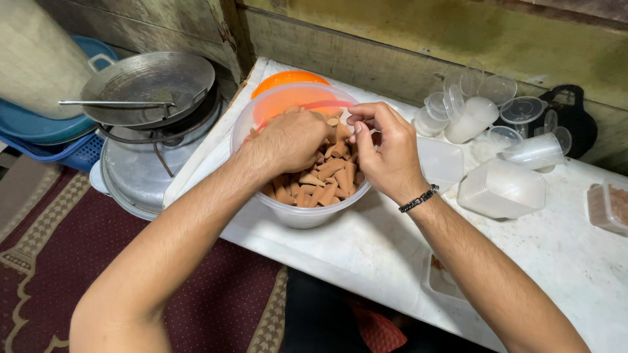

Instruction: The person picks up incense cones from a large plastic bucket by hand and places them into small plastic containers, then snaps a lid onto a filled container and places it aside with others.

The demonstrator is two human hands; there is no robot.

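Observation:
A clear plastic tub [297,212] stands on the white table [366,255], filled with small brown cone-shaped pieces [320,180]. My left hand [288,140] reaches into the tub and rests on the cones with its fingers curled among them. My right hand [386,150], a dark bracelet on its wrist, hovers over the tub's right side with thumb and fingers pinched together; a small piece seems to be between them, but I cannot tell. An orange lid [288,82] lies behind the tub.
Stacks of clear plastic cups and lids [477,108] and rectangular clear containers [502,188] sit on the table's right. Metal pans [150,85] with a ladle stand at left, above blue basins [39,127]. A dark red patterned rug [72,248] covers the floor.

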